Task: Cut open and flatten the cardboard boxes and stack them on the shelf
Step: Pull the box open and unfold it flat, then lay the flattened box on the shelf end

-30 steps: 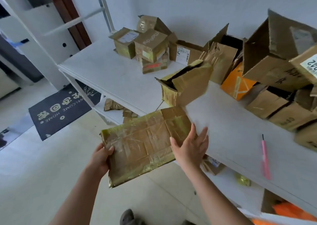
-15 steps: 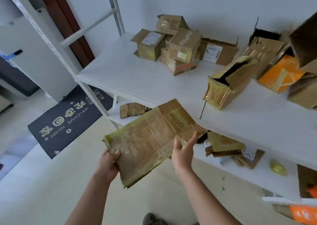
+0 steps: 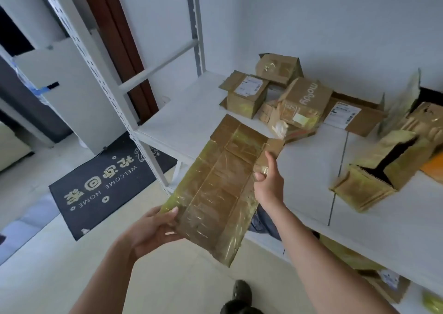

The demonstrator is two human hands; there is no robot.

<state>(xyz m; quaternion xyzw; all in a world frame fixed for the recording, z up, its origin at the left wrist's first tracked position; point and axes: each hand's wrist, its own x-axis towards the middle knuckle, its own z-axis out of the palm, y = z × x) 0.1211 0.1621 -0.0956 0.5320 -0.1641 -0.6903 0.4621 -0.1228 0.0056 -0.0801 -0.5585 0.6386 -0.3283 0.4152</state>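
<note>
A flattened, tape-covered cardboard box (image 3: 220, 184) is held in the air in front of the white shelf (image 3: 191, 112), its far end over the shelf's front edge. My left hand (image 3: 153, 229) grips its near left corner from below, thumb on top. My right hand (image 3: 268, 182) holds its right edge, fingers curled round it. Several unflattened boxes (image 3: 282, 93) are piled at the back of the shelf. An opened, tape-covered box (image 3: 374, 172) lies on its side at the right.
A white upright post (image 3: 96, 69) of the rack stands at the left. A dark welcome mat (image 3: 107, 179) lies on the floor. Cardboard pieces (image 3: 383, 282) sit on the lower shelf. My shoe (image 3: 239, 297) is at the bottom.
The flattened box has swung from lying crosswise to pointing away toward the shelf and has moved up and right. The view has turned left, so the boxes sit further right.
</note>
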